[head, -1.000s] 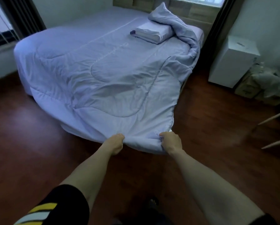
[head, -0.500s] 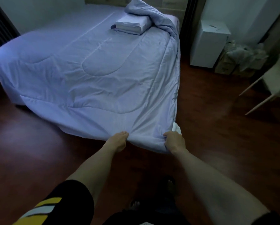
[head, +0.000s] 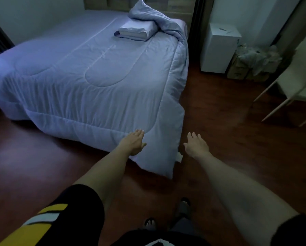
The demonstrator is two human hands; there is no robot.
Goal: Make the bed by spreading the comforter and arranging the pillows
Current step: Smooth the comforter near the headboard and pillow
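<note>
A pale blue quilted comforter (head: 88, 80) lies spread over the bed, its near corner hanging down to the wooden floor. At the far right it is bunched into a heap by the headboard. A white pillow (head: 136, 30) lies flat beside that heap. My left hand (head: 133, 142) hovers open, palm down, over the comforter's hanging foot edge. My right hand (head: 195, 144) is open too, just right of the hanging corner and clear of the fabric. Neither hand holds anything.
A white box-shaped cabinet (head: 219, 48) stands right of the bed, with cardboard boxes and plastic bags (head: 253, 63) beside it. A light chair (head: 290, 86) with slanted legs stands at the right edge. Dark wooden floor (head: 228, 130) surrounds the bed; my feet show at the bottom.
Both hands have let go of the comforter's foot edge and opened. The released corner has dropped to the floor. The view has shifted to the right.
</note>
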